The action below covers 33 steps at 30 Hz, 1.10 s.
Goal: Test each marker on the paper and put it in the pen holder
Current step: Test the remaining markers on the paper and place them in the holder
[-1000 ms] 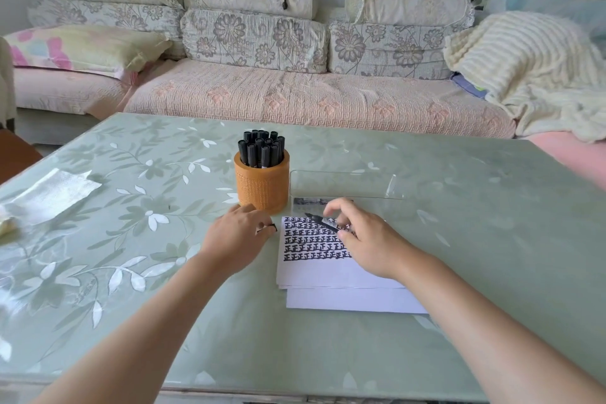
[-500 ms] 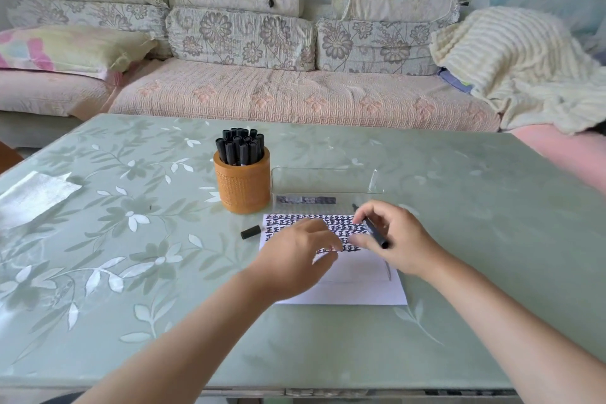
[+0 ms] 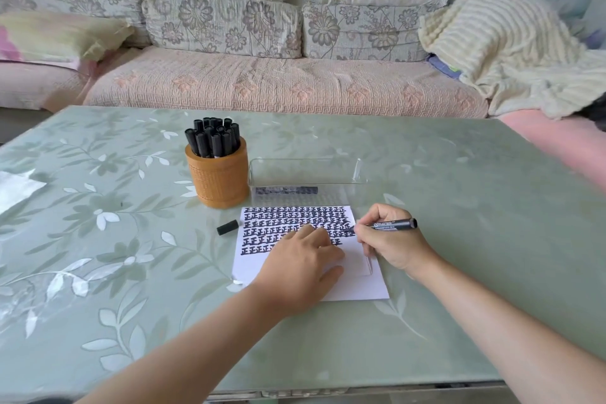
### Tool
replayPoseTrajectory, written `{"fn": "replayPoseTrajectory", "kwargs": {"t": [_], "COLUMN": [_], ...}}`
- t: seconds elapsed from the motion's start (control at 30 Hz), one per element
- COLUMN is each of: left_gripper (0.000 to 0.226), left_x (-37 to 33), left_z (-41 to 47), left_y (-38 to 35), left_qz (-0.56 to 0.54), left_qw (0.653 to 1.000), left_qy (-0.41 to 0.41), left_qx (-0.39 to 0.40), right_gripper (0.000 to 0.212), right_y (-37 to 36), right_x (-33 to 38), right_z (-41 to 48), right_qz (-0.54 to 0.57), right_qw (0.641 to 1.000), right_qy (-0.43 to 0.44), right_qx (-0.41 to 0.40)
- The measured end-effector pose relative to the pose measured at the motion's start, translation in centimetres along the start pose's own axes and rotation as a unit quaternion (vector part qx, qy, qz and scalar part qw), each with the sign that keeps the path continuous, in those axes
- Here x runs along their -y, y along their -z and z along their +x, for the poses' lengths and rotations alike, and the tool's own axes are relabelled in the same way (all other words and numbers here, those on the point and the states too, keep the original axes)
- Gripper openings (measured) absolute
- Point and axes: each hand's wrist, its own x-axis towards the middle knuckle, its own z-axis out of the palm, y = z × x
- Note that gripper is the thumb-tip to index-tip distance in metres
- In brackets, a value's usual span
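A white paper (image 3: 354,282) lies on the table, its upper half filled with rows of black marks. My right hand (image 3: 392,241) grips an uncapped black marker (image 3: 392,225), its tip touching the paper at the right end of the rows. My left hand (image 3: 300,267) rests flat on the paper with straight fingers. The marker's black cap (image 3: 227,227) lies on the table left of the paper. Behind it, an orange pen holder (image 3: 218,179) stands full of several capped black markers (image 3: 213,138).
A clear plastic tray (image 3: 306,172) sits right of the holder, with one black marker (image 3: 287,190) lying in it. The green floral glass table (image 3: 459,239) has a white sheet (image 3: 16,188) at its left edge. A sofa (image 3: 262,82) with cushions runs behind.
My left hand put the cap down and moved right onto the paper. My right hand turned the marker into a writing grip and brought the tip onto the paper's right side.
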Motion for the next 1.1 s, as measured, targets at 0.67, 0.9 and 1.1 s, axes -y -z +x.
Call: {"fn": "replayPoseTrajectory", "kwargs": {"t": [0.67,0.9,1.1], "left_gripper": [0.025,0.023,0.025], "left_x": [-0.1,-0.2,-0.1], "left_z": [-0.1,-0.1,-0.2], "left_y": [-0.2,-0.2,-0.2], "left_qz": [-0.002,0.001,0.004], "left_qw": [0.999,0.999,0.999], "left_qy": [0.033,0.034,0.035], "left_qx": [0.017,0.017,0.015], "right_gripper": [0.022,0.019,0.018], "right_y": [-0.7,-0.6,-0.4], "right_x": [-1.6,-1.5,-1.4], "right_z": [0.2,0.0,0.2], "right_qz": [-0.080,-0.072,-0.079], "right_qw": [0.995,0.995,0.994], "right_qy": [0.058,0.071,0.067], "right_qx": [0.021,0.023,0.036]}}
